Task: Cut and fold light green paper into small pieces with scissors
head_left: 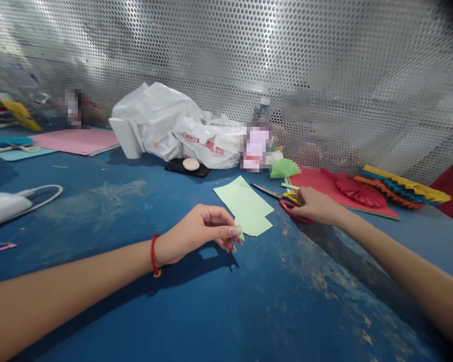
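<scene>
Between thumb and fingers, my left hand (207, 229) pinches a small piece of green paper (240, 232) just above the blue table. Right behind it lies a larger light green sheet of paper (245, 201) with a notched right edge. My right hand (313, 205) is on the red and yellow handles of a pair of scissors (268, 190), whose blades point left toward the sheet. Its fingertips are partly hidden, but they appear closed around the handles. A pleated green paper fan (285, 169) stands just beyond the scissors.
Red paper (309, 178) with a folded red fan (362, 193) and pleated coloured strips (403, 186) lies at the right. White plastic bags (162, 120), a bottle (257, 141) and a black phone-like slab (173, 166) stand along the perforated metal wall. Pink sheets (75, 141) lie left.
</scene>
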Demonstrator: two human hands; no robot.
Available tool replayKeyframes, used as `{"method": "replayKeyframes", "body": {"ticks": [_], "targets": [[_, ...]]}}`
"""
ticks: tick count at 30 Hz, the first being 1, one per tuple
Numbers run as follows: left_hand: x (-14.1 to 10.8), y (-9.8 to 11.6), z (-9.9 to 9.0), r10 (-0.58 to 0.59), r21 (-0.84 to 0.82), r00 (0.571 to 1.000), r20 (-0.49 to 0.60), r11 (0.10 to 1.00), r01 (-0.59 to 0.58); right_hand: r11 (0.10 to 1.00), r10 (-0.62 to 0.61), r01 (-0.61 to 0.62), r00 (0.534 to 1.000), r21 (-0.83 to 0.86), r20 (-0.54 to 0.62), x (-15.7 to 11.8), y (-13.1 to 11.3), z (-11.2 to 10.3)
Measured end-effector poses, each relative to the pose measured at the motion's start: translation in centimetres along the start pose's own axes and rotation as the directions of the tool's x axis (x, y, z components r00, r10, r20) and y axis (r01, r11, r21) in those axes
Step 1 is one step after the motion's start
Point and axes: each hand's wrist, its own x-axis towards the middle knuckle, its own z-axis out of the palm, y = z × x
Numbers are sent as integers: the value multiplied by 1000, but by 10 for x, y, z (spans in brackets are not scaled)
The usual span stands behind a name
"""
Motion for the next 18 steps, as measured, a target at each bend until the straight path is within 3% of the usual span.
{"method": "replayKeyframes", "body": {"ticks": [6, 9, 11, 13, 18], "targets": [[-3, 3, -1, 0, -81, 1000, -24, 997, -2, 995, -46, 25, 977, 99, 207, -14, -11, -15], [-4, 2, -5, 29, -89, 999, -33, 996, -32, 952, -141, 44, 943, 304, 302, -28, -29, -20], [-3, 1, -8, 53, -83, 997, -61, 995, -58, 742, -315, -12, 876, 670, 365, -41, -46, -19], [-3, 0, -11, 88, -79, 991, -104, 992, -97, 503, -415, -38, 866, 864, 279, -55, -64, -17], [-4, 2, -11, 226, -18, 948, -223, 972, -236, 39, -387, -122, 913, 992, 128, -89, -104, -14]]}}
